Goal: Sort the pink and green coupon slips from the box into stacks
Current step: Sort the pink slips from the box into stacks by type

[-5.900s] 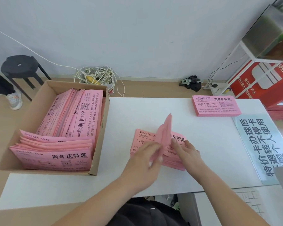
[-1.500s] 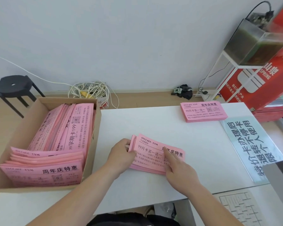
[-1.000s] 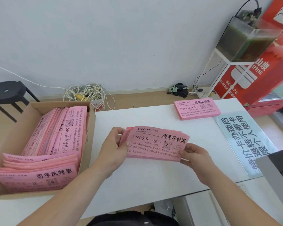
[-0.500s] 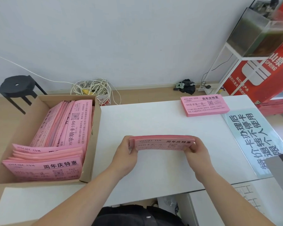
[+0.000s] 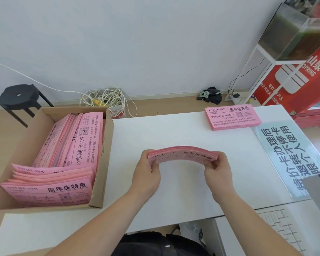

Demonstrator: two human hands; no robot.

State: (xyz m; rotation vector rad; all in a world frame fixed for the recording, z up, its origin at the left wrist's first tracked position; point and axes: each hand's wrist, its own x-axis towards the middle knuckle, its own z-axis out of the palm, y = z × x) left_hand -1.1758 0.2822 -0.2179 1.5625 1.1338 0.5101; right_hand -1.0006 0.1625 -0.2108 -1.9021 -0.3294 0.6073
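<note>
- Head view: a thick bundle of pink printed paper coupon slips (image 5: 181, 154) is held over the middle of the white table (image 5: 174, 193), bowed upward in an arch.
- The left hand (image 5: 146, 175) grips the bundle's left end and the right hand (image 5: 220, 173) its right end; the fingers of each curl underneath, pinching the slips against the thumb.
- An open brown cardboard box (image 5: 108, 159) at the table's left holds more pink slips.
- A squared pink stack (image 5: 233, 118) lies far right, beside a pale blue printed sign (image 5: 296, 156).
</note>
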